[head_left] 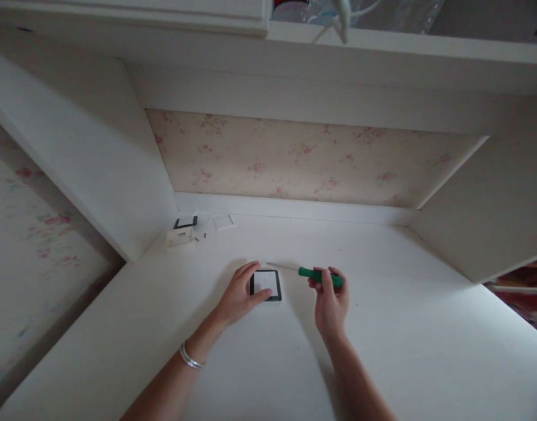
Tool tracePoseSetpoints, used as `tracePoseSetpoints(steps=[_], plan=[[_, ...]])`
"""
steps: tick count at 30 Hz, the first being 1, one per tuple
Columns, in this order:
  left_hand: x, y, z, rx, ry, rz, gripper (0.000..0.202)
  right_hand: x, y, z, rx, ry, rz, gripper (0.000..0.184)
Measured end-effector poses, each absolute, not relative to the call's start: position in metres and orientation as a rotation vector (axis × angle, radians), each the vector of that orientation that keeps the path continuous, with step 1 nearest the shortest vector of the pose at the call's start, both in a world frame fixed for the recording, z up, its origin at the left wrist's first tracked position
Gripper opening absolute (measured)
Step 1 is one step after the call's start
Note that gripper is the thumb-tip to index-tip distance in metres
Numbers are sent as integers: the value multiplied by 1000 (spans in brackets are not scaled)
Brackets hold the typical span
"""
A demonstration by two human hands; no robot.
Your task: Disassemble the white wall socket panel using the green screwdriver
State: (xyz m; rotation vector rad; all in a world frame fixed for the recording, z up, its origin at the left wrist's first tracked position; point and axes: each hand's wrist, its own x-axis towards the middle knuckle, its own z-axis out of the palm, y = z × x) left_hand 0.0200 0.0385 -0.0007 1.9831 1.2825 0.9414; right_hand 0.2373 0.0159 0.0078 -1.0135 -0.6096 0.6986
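On the white desktop lies a square plate [266,282] with a dark frame and a white middle, like a wall switch cover. My left hand [240,295] grips it from the left side, the thumb over its lower part and the fingers at its upper left edge. My right hand [332,301] is wrapped around the green handle of a screwdriver [316,275]. The screwdriver's thin shaft points left, its tip near the upper edge of the plate. Whether the tip touches the plate I cannot tell.
At the back left lie a dark frame piece [186,222], an off-white box-like piece [179,237], a white frame [224,221] and small dark screws [197,239]. Side panels bound the desk [404,327] left and right. A shelf [409,49] overhangs it, with a white cable [343,20] hanging down.
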Motion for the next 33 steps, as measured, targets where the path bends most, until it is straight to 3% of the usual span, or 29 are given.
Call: tracePoseSetpoints(steps=[3,10,22,30,33], plan=[[26,38,-3,2064,1279,883,71,242,7,16,-1011,-582,606,31],[27,42,0,2142,1231,865,66,249,-8,31,-1025,-654,432,27],[25,35,5,2141,1157,748,68,241,-17,31,-986,-894,422,24],[22,35,1,2162,1118,766,68,229,-12,75,-1203,-1501,302,20],[21,36,-2,2163,1121,768,71,223,-4,84,-1262,-1488,359,20]])
